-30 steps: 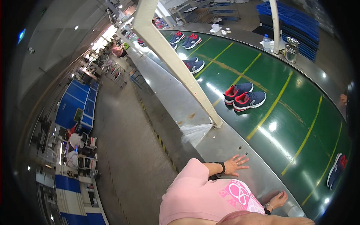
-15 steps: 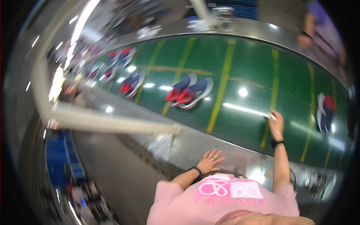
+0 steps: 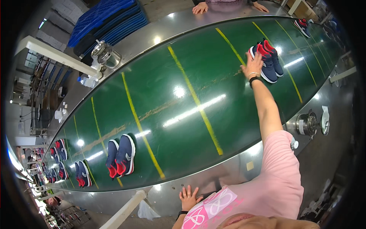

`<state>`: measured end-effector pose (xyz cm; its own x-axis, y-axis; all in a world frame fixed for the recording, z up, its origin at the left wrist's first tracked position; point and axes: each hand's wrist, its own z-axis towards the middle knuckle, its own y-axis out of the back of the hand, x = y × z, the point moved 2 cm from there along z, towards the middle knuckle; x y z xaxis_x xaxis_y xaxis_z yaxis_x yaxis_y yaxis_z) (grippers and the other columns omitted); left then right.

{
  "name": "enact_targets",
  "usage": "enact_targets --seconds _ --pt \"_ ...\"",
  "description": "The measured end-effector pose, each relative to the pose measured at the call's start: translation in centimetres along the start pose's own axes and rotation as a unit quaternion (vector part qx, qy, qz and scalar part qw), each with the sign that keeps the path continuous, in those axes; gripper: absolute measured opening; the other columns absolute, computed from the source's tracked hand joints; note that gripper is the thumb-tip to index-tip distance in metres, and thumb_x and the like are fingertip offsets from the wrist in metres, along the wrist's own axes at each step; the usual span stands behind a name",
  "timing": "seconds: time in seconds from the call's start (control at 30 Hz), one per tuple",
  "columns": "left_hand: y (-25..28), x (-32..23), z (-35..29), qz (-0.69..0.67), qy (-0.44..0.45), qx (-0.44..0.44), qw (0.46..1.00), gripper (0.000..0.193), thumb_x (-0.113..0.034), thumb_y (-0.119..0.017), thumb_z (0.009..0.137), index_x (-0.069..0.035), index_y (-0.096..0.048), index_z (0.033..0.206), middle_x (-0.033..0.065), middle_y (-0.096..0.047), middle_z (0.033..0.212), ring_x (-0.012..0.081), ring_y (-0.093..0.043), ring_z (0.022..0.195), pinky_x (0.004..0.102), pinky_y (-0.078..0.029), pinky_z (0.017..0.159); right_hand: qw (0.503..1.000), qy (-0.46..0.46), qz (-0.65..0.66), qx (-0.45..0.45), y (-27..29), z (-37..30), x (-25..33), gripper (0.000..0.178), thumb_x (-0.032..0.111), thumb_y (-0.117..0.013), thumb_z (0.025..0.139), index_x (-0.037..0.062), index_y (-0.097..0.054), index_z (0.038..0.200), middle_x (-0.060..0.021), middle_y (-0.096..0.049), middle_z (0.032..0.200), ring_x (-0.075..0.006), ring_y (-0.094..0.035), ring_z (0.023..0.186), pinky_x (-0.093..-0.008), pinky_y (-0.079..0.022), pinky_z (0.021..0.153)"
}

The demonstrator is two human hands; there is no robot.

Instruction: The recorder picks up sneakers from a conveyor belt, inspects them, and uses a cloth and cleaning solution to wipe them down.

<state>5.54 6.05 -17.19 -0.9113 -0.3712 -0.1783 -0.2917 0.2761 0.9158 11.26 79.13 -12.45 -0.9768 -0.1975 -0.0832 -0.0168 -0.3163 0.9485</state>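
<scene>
My right hand [image 3: 253,65] reaches far across the green belt [image 3: 202,95], its fingers stretched out and apart. It is at the heel end of a pair of navy sneakers [image 3: 270,63] with red linings and white soles; it overlaps the left shoe, and whether it presses on it I cannot tell. My left hand [image 3: 189,198] lies open with spread fingers on the metal edge of the belt frame, holding nothing. Nearer to that hand on the belt is another navy pair [image 3: 121,156], side by side, red openings toward me.
More sneakers [image 3: 83,173] lie along the belt at the left, with another pair [image 3: 302,27] at the far right. Metal pots stand on both side ledges, one [image 3: 106,54] beyond the belt, one [image 3: 306,124] at my right. A person's hands [image 3: 200,7] rest on the far ledge.
The view has swung toward the right. My right hand has gone from over bare belt to the heel end of the right-hand sneaker pair. My left hand stays open by the near edge.
</scene>
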Motion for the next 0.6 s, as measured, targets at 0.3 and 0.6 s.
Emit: enact_targets --seconds 0.3,0.6 --pt "-0.6 1.2 1.3 -0.008 -0.013 0.035 0.999 0.06 -0.062 -0.056 0.083 -0.036 -0.047 0.137 0.0107 -0.024 0.152 0.039 -0.024 0.134 0.0613 -0.022 0.103 0.957 -0.068 -0.144 0.241 1.2 9.7 -11.1 0.087 0.046 -0.087 0.053 0.0184 -0.056 0.13 -0.0122 -0.042 0.143 -0.0284 -0.029 0.139 -0.0489 -0.027 0.111" --pt "-2.0 -0.2 0.9 0.107 -0.174 -0.032 0.978 0.058 -0.056 -0.054 0.085 -0.033 -0.046 0.138 0.0129 -0.03 0.149 0.0408 -0.029 0.133 0.0623 -0.02 0.104 0.96 -0.06 -0.226 0.154 -4.4 9.7 -5.7 0.071 0.06 -0.078 0.059 0.0183 -0.069 0.116 -0.0117 -0.051 0.134 -0.0345 -0.034 0.133 -0.0551 -0.025 0.106"
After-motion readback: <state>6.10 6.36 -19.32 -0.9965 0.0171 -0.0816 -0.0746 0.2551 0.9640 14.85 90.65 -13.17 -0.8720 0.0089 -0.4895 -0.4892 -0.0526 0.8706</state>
